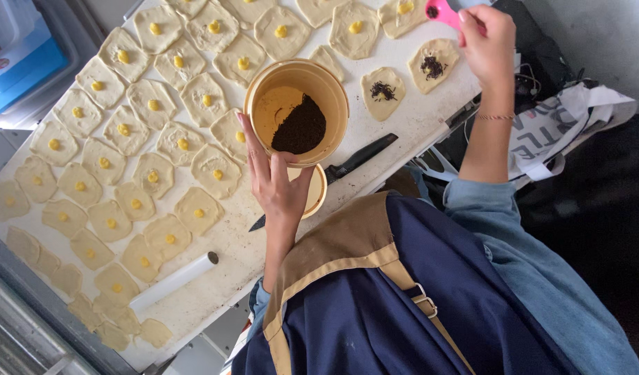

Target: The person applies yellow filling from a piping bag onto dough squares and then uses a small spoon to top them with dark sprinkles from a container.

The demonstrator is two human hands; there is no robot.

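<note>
White floured table (396, 114) carries dough pieces (153, 104); left hand (274, 177) grips tan tub (296, 111), right hand (487, 42) pinches pink spoon (442, 12).

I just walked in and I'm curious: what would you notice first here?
First come the rows of flat pale dough pieces with yellow dabs, covering the left of the white floury table. In the middle, the left hand holds a round tan plastic tub of dark crumbly filling. At the top right, the right hand holds a pink plastic spoon.
</note>
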